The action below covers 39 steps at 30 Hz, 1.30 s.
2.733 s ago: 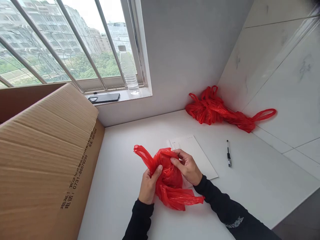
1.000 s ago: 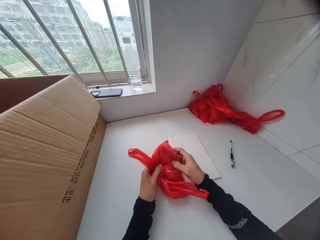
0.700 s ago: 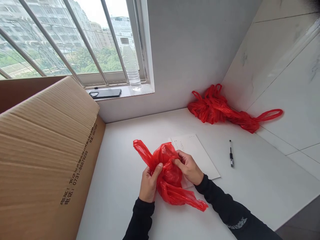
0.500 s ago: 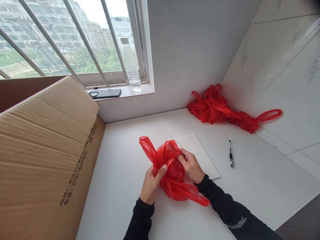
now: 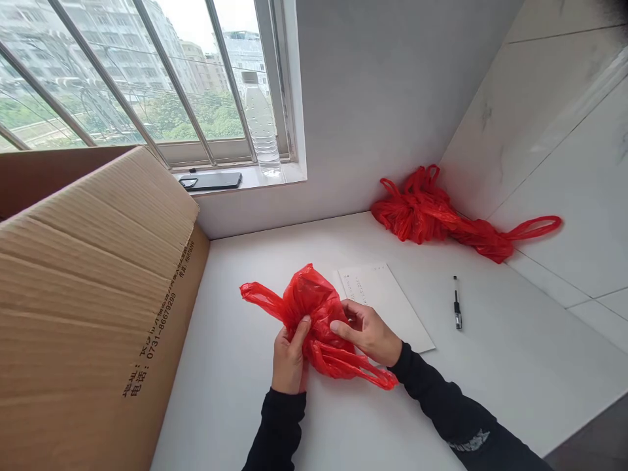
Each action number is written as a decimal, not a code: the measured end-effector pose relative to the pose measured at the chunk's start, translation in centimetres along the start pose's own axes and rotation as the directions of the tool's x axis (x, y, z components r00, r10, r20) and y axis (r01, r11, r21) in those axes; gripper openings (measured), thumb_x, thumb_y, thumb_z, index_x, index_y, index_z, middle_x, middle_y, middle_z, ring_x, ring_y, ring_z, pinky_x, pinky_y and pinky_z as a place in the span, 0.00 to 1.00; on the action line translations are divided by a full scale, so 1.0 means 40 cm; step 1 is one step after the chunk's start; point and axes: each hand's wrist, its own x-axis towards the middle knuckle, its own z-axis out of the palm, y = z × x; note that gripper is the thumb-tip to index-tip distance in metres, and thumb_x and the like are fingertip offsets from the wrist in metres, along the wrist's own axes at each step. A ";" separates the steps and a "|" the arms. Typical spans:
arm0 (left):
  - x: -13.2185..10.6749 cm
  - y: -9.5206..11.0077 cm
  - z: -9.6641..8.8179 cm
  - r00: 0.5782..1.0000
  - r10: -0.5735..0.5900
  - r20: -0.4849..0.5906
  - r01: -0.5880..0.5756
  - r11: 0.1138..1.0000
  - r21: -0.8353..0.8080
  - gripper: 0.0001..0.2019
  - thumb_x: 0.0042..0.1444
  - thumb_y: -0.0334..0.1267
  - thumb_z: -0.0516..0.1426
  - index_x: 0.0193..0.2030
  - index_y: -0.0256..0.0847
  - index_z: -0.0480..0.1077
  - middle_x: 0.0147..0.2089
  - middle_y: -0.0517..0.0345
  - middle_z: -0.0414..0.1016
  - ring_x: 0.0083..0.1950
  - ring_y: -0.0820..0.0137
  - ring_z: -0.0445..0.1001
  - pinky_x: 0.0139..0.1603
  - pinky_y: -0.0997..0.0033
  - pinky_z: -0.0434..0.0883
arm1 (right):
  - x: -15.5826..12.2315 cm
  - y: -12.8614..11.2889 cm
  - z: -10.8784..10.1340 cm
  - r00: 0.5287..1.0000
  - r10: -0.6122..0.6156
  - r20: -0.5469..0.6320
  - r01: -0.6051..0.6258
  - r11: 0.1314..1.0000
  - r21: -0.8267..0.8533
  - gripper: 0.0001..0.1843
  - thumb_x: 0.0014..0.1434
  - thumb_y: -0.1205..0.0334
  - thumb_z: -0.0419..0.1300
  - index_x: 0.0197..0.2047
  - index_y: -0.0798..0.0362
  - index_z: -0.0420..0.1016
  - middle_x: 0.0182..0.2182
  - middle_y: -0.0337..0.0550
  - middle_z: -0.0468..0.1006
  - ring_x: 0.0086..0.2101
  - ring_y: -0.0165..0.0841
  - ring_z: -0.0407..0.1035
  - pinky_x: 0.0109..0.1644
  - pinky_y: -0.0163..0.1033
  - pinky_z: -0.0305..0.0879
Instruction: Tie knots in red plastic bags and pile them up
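A crumpled red plastic bag [image 5: 318,299] is between my hands above the white table. My left hand [image 5: 289,356] grips its gathered lower left side, the thumb pressed on top. On the bag's right side, my right hand [image 5: 370,333] holds it with the thumb in front and the fingers partly behind the plastic. One handle loop sticks out to the upper left; the other hangs toward the lower right, near my right sleeve. Whether anything is inside the bag I cannot tell.
A white notepad [image 5: 402,314] lies behind my right hand, with a pen [image 5: 457,304] farther right. Bunched red bags [image 5: 422,212] rest against the wall. A large cardboard box [image 5: 98,294] stands left. A phone [image 5: 216,181] and a water bottle [image 5: 265,131] are on the windowsill.
The bag has turned and shifted slightly left, uncovering more of the notepad. My right thumb and fingers have moved from the bag's upper edge to its right side. My left hand keeps its grip.
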 end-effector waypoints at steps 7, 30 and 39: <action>-0.010 0.006 0.016 0.993 -0.009 0.118 0.003 0.999 0.051 0.20 0.47 0.40 0.68 0.46 0.34 0.76 0.46 0.44 0.81 0.50 0.52 0.77 0.49 0.59 0.73 | 0.009 0.015 -0.012 0.989 0.024 -0.145 -0.009 0.995 0.098 0.14 0.63 0.49 0.59 0.40 0.52 0.74 0.35 0.40 0.77 0.35 0.34 0.71 0.42 0.40 0.69; 0.010 0.004 -0.010 0.989 0.105 -0.100 -0.101 0.994 0.045 0.26 0.40 0.34 0.71 0.49 0.37 0.73 0.40 0.55 0.81 0.43 0.61 0.79 0.47 0.64 0.74 | 0.009 0.002 -0.013 1.000 0.003 0.026 -0.004 0.999 0.041 0.18 0.62 0.53 0.60 0.53 0.50 0.71 0.42 0.43 0.78 0.43 0.37 0.73 0.49 0.43 0.70; 0.004 0.004 -0.002 0.995 0.099 -0.034 -0.096 0.993 0.074 0.24 0.44 0.36 0.70 0.49 0.37 0.73 0.44 0.52 0.80 0.47 0.60 0.78 0.50 0.65 0.72 | 0.008 0.017 -0.010 0.997 -0.008 -0.077 0.005 0.999 -0.035 0.12 0.63 0.55 0.59 0.47 0.51 0.75 0.39 0.43 0.80 0.40 0.37 0.74 0.45 0.43 0.71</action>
